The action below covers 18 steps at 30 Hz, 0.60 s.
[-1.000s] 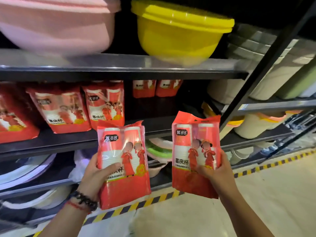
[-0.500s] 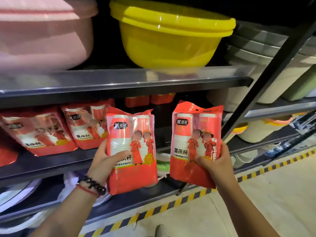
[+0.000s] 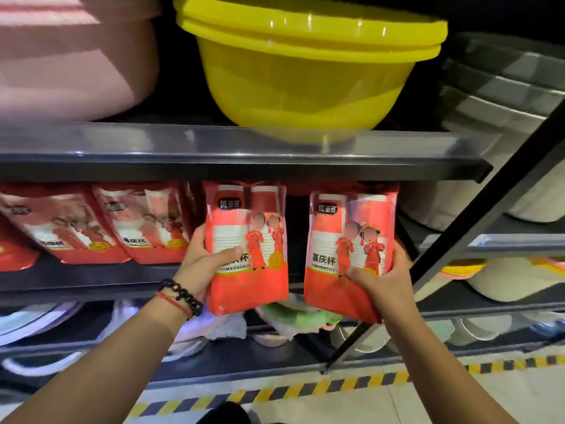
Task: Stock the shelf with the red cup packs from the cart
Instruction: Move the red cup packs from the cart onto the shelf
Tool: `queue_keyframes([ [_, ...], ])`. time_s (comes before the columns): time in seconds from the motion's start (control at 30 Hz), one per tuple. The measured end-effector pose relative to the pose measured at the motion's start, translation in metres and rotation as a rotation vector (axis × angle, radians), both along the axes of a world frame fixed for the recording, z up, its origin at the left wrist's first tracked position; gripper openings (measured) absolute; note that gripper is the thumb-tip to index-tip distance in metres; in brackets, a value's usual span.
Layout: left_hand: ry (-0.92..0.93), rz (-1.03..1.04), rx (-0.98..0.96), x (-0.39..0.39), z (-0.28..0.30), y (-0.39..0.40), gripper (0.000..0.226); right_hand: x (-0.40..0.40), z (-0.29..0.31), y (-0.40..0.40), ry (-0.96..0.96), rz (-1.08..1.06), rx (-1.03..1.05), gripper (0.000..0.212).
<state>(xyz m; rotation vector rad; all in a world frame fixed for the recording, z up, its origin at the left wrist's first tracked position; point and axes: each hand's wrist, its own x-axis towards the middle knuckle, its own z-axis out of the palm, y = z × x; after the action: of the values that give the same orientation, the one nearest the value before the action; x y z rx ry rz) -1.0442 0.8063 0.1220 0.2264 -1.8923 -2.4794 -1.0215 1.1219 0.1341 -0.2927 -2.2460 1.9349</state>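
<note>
Two cup packs, left (image 3: 247, 249) and right (image 3: 348, 255), upright with long axes vertical, labels facing the viewer, at the shelf (image 3: 91, 280) front. Probably light, soft, slippery film: best held low at the sides. Left hand (image 3: 203, 264) and right hand (image 3: 382, 280) each grip one.

shelf (image 3: 91, 280) | red cup packs (image 3: 146, 228) leaning on it, left

Red cup packs (image 3: 246, 252) with white panels, a bright yellow basin (image 3: 305, 65) above, a pale pink tub (image 3: 70, 56) beside it, yellow-and-black striped floor tape (image 3: 305, 390) below.
</note>
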Motion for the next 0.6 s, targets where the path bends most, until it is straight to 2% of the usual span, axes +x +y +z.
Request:
queue_keyframes([
  [0.1,0.02,0.035,-0.023,-0.01,-0.004,0.006,0.077,-0.023,-0.005,0.003,0.008,0.015,-0.019,0.089],
  [0.23,-0.017,0.111,-0.057,-0.029,-0.008,0.009,0.057,-0.052,-0.003,0.006,0.035,0.04,-0.008,0.078],
  [0.33,-0.058,0.079,-0.145,-0.05,-0.016,0.002,0.064,-0.074,-0.008,0.009,0.053,0.035,-0.014,0.073],
  [0.43,-0.1,0.087,-0.211,-0.069,-0.027,-0.006,0.09,-0.089,-0.015,0.009,0.047,0.012,-0.033,0.07],
  [0.47,-0.109,0.087,-0.184,-0.074,-0.032,-0.007,0.09,-0.094,-0.019,0.008,0.042,0.011,-0.03,0.07],
  [0.57,-0.144,0.147,-0.163,-0.084,-0.042,-0.001,0.048,-0.105,-0.032,0.008,0.02,0.045,-0.019,0.069],
  [0.6,-0.109,0.199,-0.193,-0.089,-0.044,0.001,0.05,-0.109,-0.037,0.009,0.012,0.054,-0.025,0.07],
])
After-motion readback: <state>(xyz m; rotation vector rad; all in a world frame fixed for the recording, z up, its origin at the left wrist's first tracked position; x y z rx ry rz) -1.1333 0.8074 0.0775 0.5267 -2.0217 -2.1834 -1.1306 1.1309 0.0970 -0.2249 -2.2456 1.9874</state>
